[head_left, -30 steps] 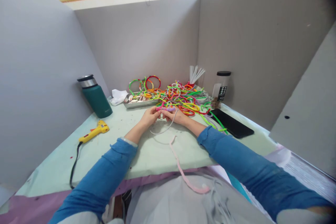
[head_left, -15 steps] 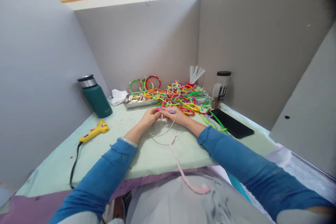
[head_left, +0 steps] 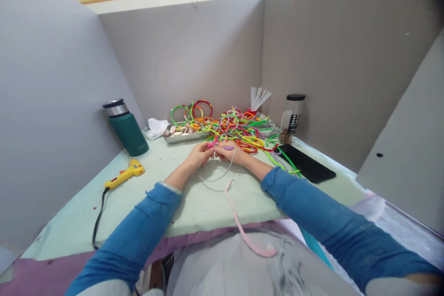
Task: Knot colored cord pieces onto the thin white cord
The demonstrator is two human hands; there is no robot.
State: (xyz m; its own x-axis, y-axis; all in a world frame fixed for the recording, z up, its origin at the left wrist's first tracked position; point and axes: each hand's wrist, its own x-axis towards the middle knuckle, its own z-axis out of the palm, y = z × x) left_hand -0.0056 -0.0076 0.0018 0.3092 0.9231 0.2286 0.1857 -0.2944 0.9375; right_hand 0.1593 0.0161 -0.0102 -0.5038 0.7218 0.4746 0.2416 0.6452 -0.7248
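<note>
My left hand (head_left: 197, 155) and my right hand (head_left: 236, 154) meet just above the table, fingertips pinched together. Between them is a pink pipe cleaner (head_left: 212, 144), held by the left fingers. A purple pipe cleaner (head_left: 228, 148) shows along my right fingers, which are closed on it. Whether the two are joined is hidden. A thin pale wire (head_left: 218, 179) loops down from the right hand, its shadow on the table beneath. Closer to me, a pale pink pipe cleaner (head_left: 239, 222) runs from the table over its edge onto my lap.
Behind my hands lies a tangled heap of coloured pipe cleaners (head_left: 255, 141), beside a metal tray (head_left: 187, 138) of shells. A yellow glue gun (head_left: 125, 175) and green bottle (head_left: 128, 132) stay left. At right are a black phone (head_left: 307, 163) and a clear jar (head_left: 293, 120). Grey partitions (head_left: 187, 55) enclose the table.
My fingers have shifted slightly around the pink and purple pipe cleaners. The wire loop has swung a little to the right; everything else stays put.
</note>
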